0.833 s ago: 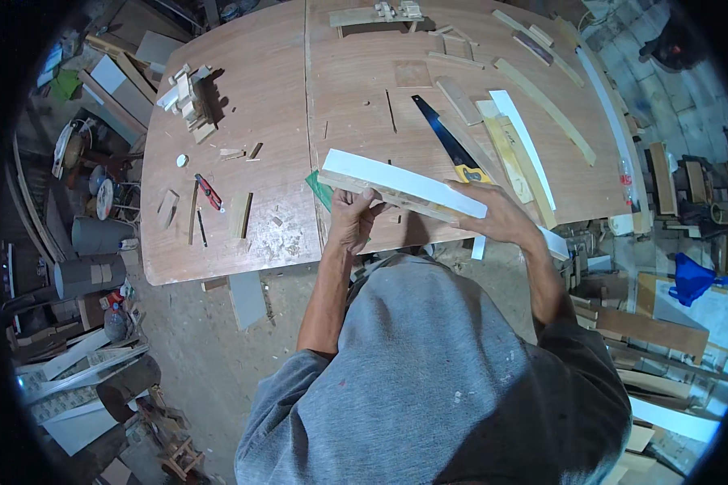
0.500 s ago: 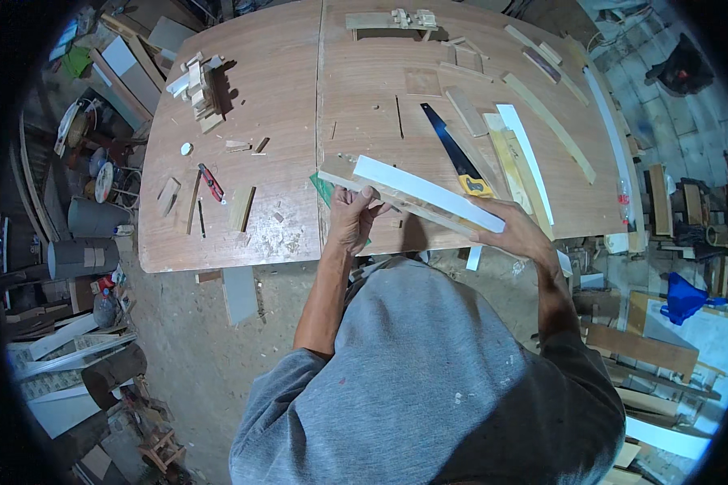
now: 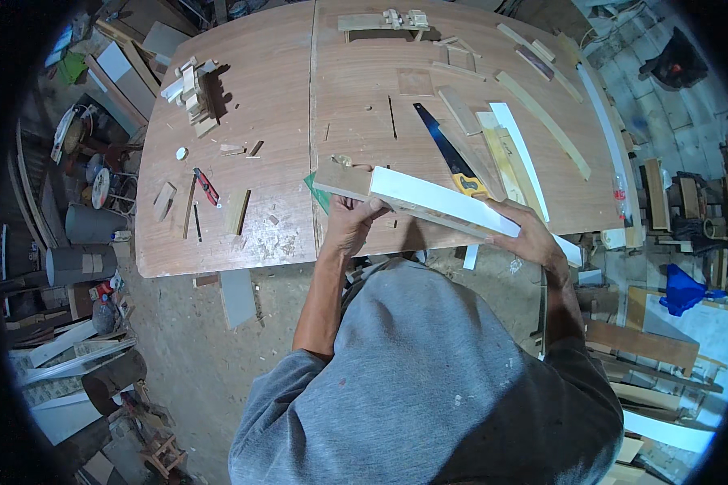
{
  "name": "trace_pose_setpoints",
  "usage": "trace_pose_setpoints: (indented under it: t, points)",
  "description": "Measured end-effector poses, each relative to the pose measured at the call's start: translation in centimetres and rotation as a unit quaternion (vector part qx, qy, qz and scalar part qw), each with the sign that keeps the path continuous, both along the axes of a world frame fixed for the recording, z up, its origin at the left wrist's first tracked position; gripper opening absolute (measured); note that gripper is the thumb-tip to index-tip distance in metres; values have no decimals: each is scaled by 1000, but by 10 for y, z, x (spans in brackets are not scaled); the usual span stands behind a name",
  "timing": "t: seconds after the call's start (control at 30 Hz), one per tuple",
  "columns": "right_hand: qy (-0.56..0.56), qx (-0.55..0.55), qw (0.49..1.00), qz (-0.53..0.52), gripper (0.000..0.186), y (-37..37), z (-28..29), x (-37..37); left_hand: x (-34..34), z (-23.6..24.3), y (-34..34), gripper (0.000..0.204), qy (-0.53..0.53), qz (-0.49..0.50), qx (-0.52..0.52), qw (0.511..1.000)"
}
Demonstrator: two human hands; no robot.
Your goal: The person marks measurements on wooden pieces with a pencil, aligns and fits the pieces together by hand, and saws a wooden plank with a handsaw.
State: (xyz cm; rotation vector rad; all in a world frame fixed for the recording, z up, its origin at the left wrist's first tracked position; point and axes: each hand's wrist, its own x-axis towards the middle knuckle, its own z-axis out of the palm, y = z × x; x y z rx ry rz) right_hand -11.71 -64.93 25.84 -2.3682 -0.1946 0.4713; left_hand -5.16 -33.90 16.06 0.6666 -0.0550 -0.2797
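My left hand [image 3: 349,222] grips a pale wooden board [image 3: 341,181] from below near its left end, with the thumb along its near side. A long white strip [image 3: 429,194] lies along the top of the board, leaving the board's left end bare. My right hand [image 3: 526,230] is wrapped round the right portion of the strip and board, which slant down to the right above the table's front edge. Just beyond them lie a handsaw [image 3: 442,137] with a yellow handle and several long strips [image 3: 518,149]. A green flat piece [image 3: 318,191] shows beside my left hand.
On the tabletop [image 3: 259,89] sit a stacked wooden assembly [image 3: 192,93], a small bench-like piece [image 3: 376,23], a red utility knife [image 3: 206,186] and scraps. A plastic bottle [image 3: 620,196] stands at the right edge. Piled boards [image 3: 639,347] and buckets [image 3: 89,228] crowd the sides.
The white strip has slid right along the board, uncovering more of its left end. My right hand has moved right and down with it, while my left hand stays near the left end.
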Motion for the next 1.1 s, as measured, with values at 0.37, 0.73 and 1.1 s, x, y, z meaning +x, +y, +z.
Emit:
trace_pose_setpoints:
  t: [0.37,0.73,1.1]
  points:
    - [14,38,999,0,62,3,-39,-35,-36,-25,18,60,22,-60,96,993]
    - [70,1,996,50,58,26,-121,-57,-85,-102,33,59,165,-53,144,974]
    - [4,-125,991,51,56,32,-136,-55,-83,-150,34,25,330,87,99,935]
